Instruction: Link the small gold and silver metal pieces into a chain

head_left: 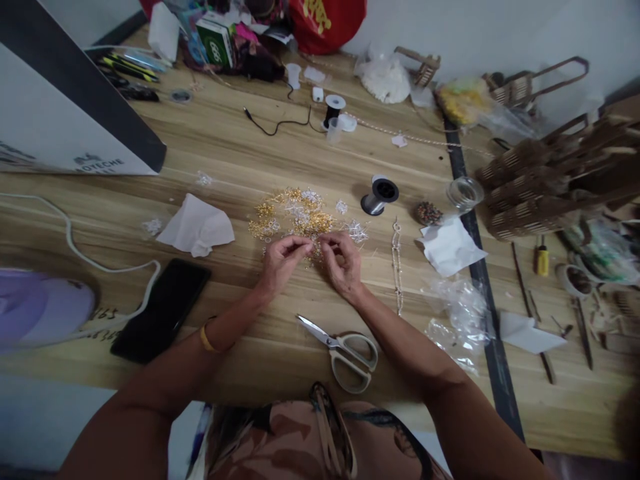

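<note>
My left hand (284, 261) and my right hand (343, 262) face each other just in front of a pile of gold and silver beads and findings (295, 212). On both, thumb and forefinger are pinched together; whatever lies between the fingertips is too small to make out. Loose silver pins (356, 231) lie beyond my right hand. A beaded chain (397, 267) rests to its right. Between my forearms are scissors (343, 350) with pale handles, blades pointing left and away.
A wire spool (381, 195) stands behind the beads. Crumpled white papers (199, 227) lie at left and right. A black phone (161, 310) is by my left forearm. To the right are plastic bags (457, 313), a glass jar (465, 195) and stacked brown baskets (520, 187).
</note>
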`<state>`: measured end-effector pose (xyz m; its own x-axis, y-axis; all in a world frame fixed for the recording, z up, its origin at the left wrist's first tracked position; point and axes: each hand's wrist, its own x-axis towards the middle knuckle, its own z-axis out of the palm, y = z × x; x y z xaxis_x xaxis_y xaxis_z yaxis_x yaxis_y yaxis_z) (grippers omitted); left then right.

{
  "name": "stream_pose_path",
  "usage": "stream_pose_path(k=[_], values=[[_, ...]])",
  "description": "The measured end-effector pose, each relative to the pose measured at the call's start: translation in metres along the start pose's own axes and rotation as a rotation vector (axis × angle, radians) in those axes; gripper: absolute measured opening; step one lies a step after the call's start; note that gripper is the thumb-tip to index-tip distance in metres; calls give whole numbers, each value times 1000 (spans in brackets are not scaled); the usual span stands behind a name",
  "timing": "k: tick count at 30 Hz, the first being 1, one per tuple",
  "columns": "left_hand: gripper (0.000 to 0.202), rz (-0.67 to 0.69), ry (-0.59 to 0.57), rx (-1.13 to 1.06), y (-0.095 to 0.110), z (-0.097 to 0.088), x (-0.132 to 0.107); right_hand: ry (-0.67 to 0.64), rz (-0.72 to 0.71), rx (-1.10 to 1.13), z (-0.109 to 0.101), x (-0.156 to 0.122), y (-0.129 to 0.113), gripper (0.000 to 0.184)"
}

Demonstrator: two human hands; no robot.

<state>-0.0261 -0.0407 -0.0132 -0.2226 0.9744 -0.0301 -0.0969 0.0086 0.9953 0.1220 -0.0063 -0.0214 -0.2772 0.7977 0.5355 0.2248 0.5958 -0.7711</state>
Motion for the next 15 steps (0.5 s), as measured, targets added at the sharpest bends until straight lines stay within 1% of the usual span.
stream_pose_path(k=[3,5,7,11,13,15], values=[[16,66,-21,98,-1,-1,-1,52,25,-11,-2,1,-2,18],[14,109,-30,141,-2,-1,-2,64,6,-19,-3,2,-4,19],[13,124,-29,160,-3,-1,-2,45,-34,-18,-2,2,-4,18],[12,134,-13,179,-2,-1,-2,-56,-127,-23,0,0,-1,18],[11,145,-8,186,0,0,-2,-82,-133,-15,2,-1,1,15],[11,143,0,184,1,0,-2,-86,-100,-15,3,-2,2,11]])
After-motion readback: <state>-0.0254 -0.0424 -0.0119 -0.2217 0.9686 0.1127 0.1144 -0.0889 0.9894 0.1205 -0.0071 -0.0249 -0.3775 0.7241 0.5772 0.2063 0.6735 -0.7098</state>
